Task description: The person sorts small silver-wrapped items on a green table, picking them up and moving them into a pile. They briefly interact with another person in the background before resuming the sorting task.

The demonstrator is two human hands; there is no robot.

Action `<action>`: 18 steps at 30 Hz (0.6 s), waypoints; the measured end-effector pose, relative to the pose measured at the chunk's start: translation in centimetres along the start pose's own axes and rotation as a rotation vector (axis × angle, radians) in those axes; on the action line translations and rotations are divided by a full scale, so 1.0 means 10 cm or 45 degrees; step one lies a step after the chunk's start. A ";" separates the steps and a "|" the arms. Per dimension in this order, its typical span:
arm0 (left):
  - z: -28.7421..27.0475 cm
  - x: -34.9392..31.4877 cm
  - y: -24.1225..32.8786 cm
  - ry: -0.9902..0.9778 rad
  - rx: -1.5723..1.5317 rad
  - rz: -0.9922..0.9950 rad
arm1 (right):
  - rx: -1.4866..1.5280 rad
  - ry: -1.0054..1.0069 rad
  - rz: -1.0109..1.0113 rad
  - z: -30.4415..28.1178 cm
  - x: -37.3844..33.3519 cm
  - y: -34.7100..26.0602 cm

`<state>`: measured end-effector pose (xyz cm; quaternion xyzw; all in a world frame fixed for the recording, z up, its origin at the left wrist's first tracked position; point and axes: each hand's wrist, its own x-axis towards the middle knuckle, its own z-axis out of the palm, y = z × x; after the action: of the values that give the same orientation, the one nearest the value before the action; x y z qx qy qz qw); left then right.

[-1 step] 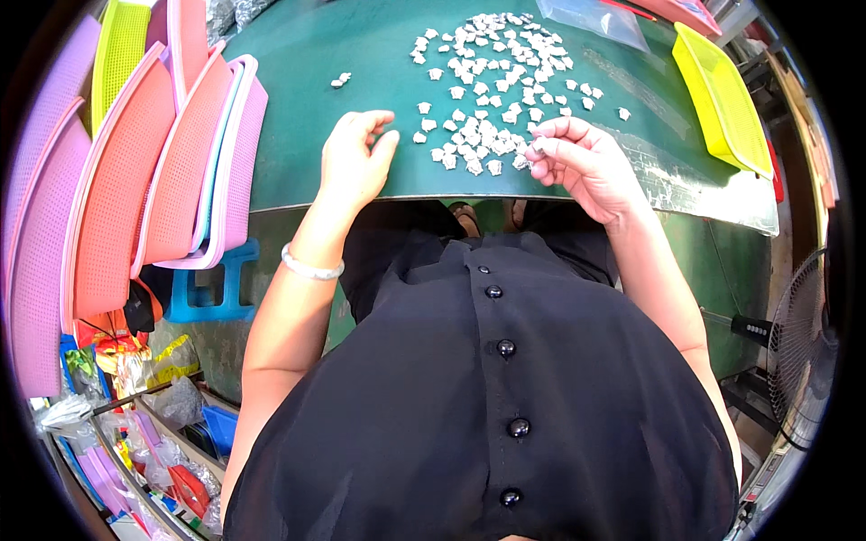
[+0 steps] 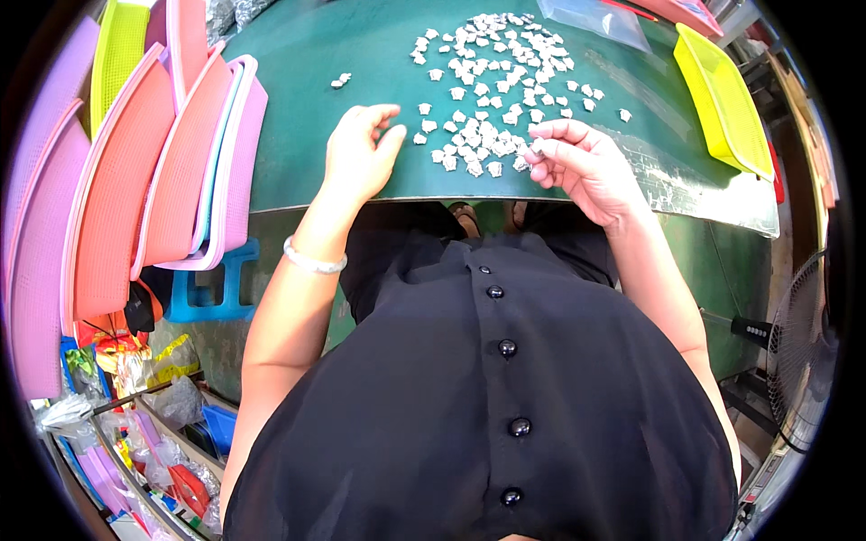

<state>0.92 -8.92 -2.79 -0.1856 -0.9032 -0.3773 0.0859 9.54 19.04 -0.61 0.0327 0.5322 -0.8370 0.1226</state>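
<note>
Many small whitish-grey pieces (image 2: 483,140) with knobbly outlines lie scattered over the green tabletop (image 2: 298,117), in a dense cluster near its front edge and a looser spread behind. At the right of that cluster, my right hand (image 2: 586,167) pinches one small grey piece (image 2: 536,150) between thumb and fingertips; the fingers partly cover it. To the cluster's left, my left hand (image 2: 361,153) hovers over the table with thumb and fingers apart, holding nothing that I can see. Farther left on the table sits a little pair of pieces (image 2: 341,80).
Pink, orange and purple perforated baskets (image 2: 167,171) are stacked at the left, beside a blue stool (image 2: 212,284). A yellow basket (image 2: 722,99) stands at the table's right. A clear plastic bag (image 2: 595,22) lies at the back. A fan (image 2: 798,347) is at lower right.
My left hand has shifted slightly to the right, toward the cluster. My right hand stays in place with its piece.
</note>
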 end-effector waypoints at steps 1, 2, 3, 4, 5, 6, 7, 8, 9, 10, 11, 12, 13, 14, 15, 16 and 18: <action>0.05 0.10 0.02 -0.044 0.072 0.012 | 0.018 0.000 0.014 0.01 0.00 0.00; 0.09 0.19 0.06 -0.086 0.149 0.022 | 0.038 -0.005 0.028 0.02 0.01 0.01; 0.12 0.27 0.10 -0.129 0.225 0.033 | 0.058 -0.008 0.042 0.03 0.02 0.01; 0.16 0.34 0.13 -0.147 0.271 0.040 | 0.063 -0.034 0.046 0.03 0.03 0.00; 0.18 0.39 0.15 -0.198 0.265 -0.003 | 0.064 -0.038 0.058 0.05 0.03 0.00; 0.19 0.43 0.16 -0.249 0.258 -0.046 | 0.064 -0.043 0.070 0.07 0.04 -0.01; 0.19 0.47 0.18 -0.298 0.252 -0.087 | 0.062 -0.049 0.079 0.10 0.05 -0.02; 0.20 0.49 0.20 -0.306 0.227 -0.110 | 0.061 -0.054 0.081 0.12 0.05 -0.03; 0.21 0.51 0.21 -0.312 0.239 -0.108 | 0.057 -0.058 0.079 0.12 0.06 -0.03; 0.21 0.52 0.21 -0.313 0.254 -0.109 | 0.052 -0.067 0.075 0.12 0.09 -0.02; 0.20 0.53 0.21 -0.312 0.269 -0.111 | 0.045 -0.080 0.073 0.12 0.11 -0.01; 0.19 0.53 0.17 -0.284 0.181 -0.137 | 0.052 -0.096 0.071 0.13 0.13 0.01; 0.15 0.54 0.17 -0.251 0.093 -0.160 | 0.055 -0.117 0.065 0.17 0.14 0.00; 0.08 0.54 0.19 -0.213 0.005 -0.185 | 0.056 -0.142 0.060 0.22 0.15 -0.01; -0.04 0.49 0.21 -0.211 -0.121 -0.251 | 0.056 -0.173 0.059 0.28 0.16 -0.01; -0.14 0.38 0.16 -0.189 -0.552 -0.333 | 0.039 -0.198 0.086 0.36 0.16 -0.01; -0.40 0.12 0.10 -0.134 -1.163 -0.455 | -0.007 -0.281 0.129 0.60 0.23 -0.01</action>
<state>0.28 -10.87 1.02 -0.0654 -0.6664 -0.7335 -0.1161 7.76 13.28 1.67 -0.0334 0.5154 -0.8268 0.2227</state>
